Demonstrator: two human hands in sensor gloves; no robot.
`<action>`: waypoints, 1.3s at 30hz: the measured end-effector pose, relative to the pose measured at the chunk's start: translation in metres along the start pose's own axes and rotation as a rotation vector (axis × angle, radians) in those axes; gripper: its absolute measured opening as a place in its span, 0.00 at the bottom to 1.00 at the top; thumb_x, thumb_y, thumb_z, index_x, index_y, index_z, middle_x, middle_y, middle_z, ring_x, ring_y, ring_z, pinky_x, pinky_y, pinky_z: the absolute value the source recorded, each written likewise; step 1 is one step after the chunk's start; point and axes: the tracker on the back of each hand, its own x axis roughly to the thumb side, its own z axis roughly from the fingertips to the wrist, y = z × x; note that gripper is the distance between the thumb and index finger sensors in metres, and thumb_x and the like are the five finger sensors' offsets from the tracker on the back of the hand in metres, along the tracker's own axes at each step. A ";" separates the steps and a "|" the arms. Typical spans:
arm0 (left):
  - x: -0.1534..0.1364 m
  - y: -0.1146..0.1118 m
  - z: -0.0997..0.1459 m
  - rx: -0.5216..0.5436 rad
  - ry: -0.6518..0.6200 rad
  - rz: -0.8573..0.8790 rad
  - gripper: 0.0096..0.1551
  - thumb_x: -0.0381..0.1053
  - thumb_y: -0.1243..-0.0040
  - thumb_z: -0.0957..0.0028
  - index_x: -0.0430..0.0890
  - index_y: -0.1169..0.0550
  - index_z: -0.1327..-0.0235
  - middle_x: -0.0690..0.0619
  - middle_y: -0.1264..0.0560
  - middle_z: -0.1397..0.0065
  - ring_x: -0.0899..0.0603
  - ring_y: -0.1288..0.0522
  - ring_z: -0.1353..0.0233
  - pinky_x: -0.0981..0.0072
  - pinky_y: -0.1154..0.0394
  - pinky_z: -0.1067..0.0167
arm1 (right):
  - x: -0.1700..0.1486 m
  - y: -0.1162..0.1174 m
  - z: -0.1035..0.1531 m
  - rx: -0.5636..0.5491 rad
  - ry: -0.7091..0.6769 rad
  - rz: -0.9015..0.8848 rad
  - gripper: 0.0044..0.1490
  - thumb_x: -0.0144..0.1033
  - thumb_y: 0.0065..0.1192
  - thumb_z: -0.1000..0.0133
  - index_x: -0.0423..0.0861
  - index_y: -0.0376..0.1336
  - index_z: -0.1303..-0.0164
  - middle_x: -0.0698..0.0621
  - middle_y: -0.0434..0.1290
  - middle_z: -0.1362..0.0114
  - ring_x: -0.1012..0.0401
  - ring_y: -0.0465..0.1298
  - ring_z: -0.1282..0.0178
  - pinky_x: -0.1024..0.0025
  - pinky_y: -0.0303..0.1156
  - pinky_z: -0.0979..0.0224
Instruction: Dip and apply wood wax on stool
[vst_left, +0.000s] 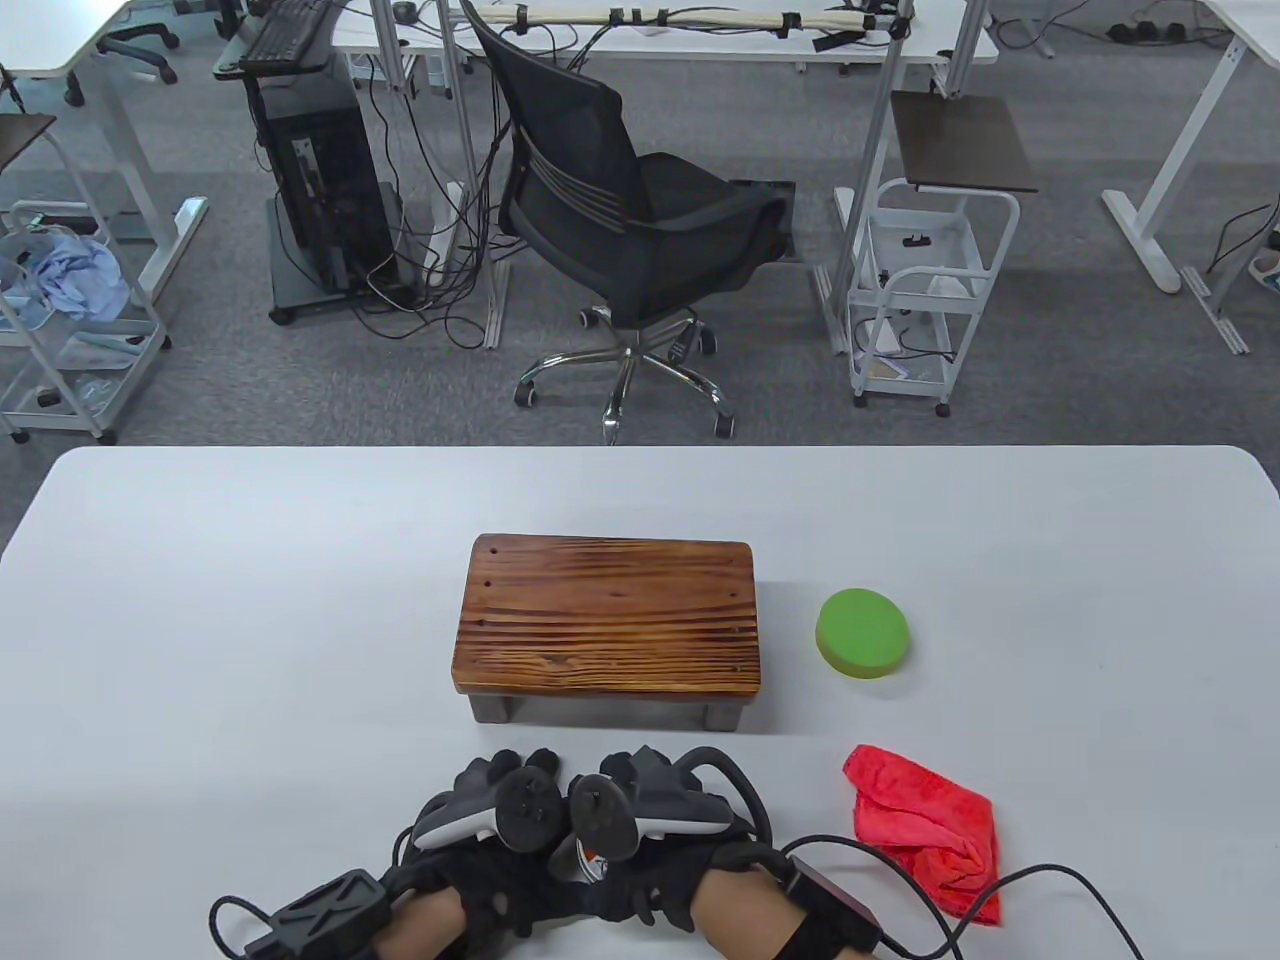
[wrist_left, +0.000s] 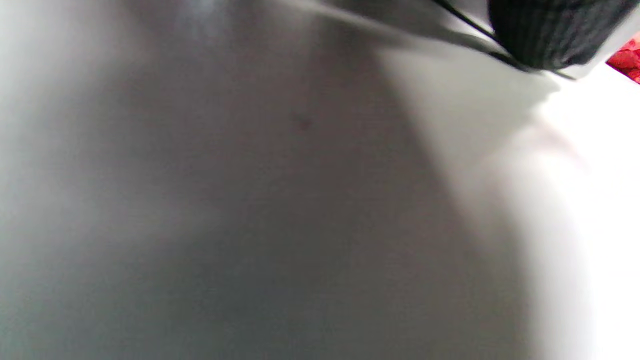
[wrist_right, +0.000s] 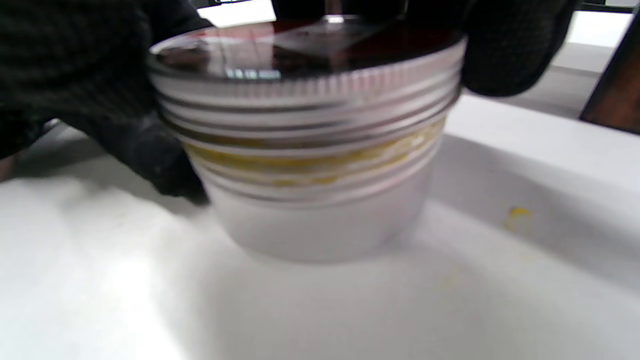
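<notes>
A round metal wax tin (wrist_right: 320, 165) with a screw lid (wrist_right: 310, 55) stands on the white table (vst_left: 250, 620), near the front edge. Yellow wax shows in its threads. In the table view only a sliver of the tin (vst_left: 590, 862) shows between my hands. My left hand (vst_left: 497, 812) grips the tin's body from the side, its fingers (wrist_right: 95, 90) curled against it. My right hand (vst_left: 645, 812) holds the lid from above, with fingers (wrist_right: 505, 45) over the rim. The wooden stool (vst_left: 608, 620) stands just beyond the hands. The left wrist view shows only blurred table.
A green round sponge pad (vst_left: 863, 632) lies right of the stool. A crumpled red cloth (vst_left: 930, 835) lies at the front right, beside the right wrist's cable. A small yellow wax smear (wrist_right: 517, 216) marks the table near the tin. An office chair (vst_left: 640, 230) stands beyond the table.
</notes>
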 end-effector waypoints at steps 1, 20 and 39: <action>0.000 0.000 0.000 -0.001 0.000 0.000 0.48 0.79 0.49 0.39 0.69 0.61 0.23 0.37 0.82 0.20 0.22 0.83 0.29 0.15 0.74 0.42 | 0.000 0.000 0.000 0.000 0.000 0.003 0.60 0.67 0.72 0.52 0.44 0.51 0.21 0.42 0.55 0.22 0.42 0.63 0.27 0.42 0.75 0.34; -0.001 -0.002 -0.002 -0.006 0.001 0.005 0.48 0.79 0.51 0.39 0.69 0.63 0.23 0.37 0.82 0.20 0.22 0.83 0.29 0.15 0.75 0.43 | -0.013 -0.011 0.006 0.024 -0.065 -0.044 0.62 0.66 0.74 0.49 0.44 0.48 0.18 0.41 0.53 0.18 0.42 0.63 0.22 0.42 0.75 0.29; -0.003 -0.003 -0.003 -0.013 -0.006 0.022 0.47 0.79 0.51 0.39 0.70 0.62 0.23 0.38 0.83 0.20 0.23 0.84 0.29 0.16 0.76 0.43 | -0.003 -0.021 -0.001 0.230 -0.245 0.237 0.46 0.51 0.80 0.45 0.64 0.51 0.25 0.50 0.53 0.17 0.52 0.66 0.21 0.51 0.74 0.24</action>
